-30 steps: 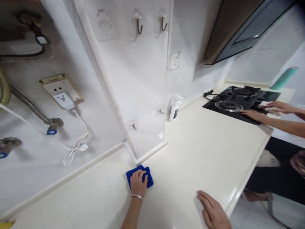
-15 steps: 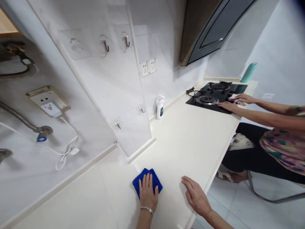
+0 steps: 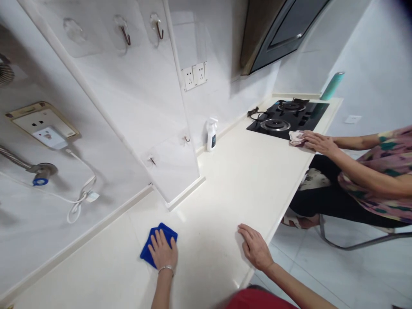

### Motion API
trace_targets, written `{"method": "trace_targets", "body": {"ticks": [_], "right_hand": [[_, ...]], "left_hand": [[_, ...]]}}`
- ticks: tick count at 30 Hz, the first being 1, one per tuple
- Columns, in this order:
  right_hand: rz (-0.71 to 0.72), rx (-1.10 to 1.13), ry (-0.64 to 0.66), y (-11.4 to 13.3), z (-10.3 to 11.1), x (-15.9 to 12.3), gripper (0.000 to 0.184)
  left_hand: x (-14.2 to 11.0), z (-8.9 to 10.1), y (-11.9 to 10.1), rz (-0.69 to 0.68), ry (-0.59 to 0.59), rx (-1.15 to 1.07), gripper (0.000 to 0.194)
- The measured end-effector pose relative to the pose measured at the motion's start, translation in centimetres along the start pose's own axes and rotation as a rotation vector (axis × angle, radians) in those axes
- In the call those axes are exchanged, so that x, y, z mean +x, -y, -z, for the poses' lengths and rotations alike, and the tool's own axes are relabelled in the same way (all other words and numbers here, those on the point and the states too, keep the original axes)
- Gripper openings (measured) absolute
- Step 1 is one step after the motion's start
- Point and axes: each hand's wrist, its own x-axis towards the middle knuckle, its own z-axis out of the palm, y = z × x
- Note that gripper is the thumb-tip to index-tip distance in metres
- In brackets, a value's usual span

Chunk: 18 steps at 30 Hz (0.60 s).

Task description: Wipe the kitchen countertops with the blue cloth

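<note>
I had left hand flat on blue cloth, fingers spread; right hand lay unclenched on counter, apart from cloth.

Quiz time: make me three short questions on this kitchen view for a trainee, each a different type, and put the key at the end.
1. Multiple choice: What lies under the left hand? A) a spray bottle B) a blue cloth C) a plug
2. True or false: The right hand is holding the spray bottle.
3. Fill the gap: A co-worker's hand is beside a pale cloth at the edge of the black ____.

Key: 1 B; 2 false; 3 stove.
</note>
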Motion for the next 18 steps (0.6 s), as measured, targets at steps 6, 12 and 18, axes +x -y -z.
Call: {"method": "trace_targets", "body": {"ticks": [6,12,18], "right_hand": [[-0.009,-0.003,0.006,0.1,0.1,0.2,0.053],[-0.03,0.078,-0.061,-0.2,-0.2,0.2,0.048],[0.058,0.187,-0.098,4.4,-0.8,3.8,0.053]], "left_hand": [[-5.8,-2.3,-11.1,-0.295,0.075,-0.105,0.065],[-7.1,-2.0,-15.2,-0.575,0.291,-0.406,0.062],[-3.2,-0.3,-6.4,-0.151,0.151,-0.582,0.064]]}}
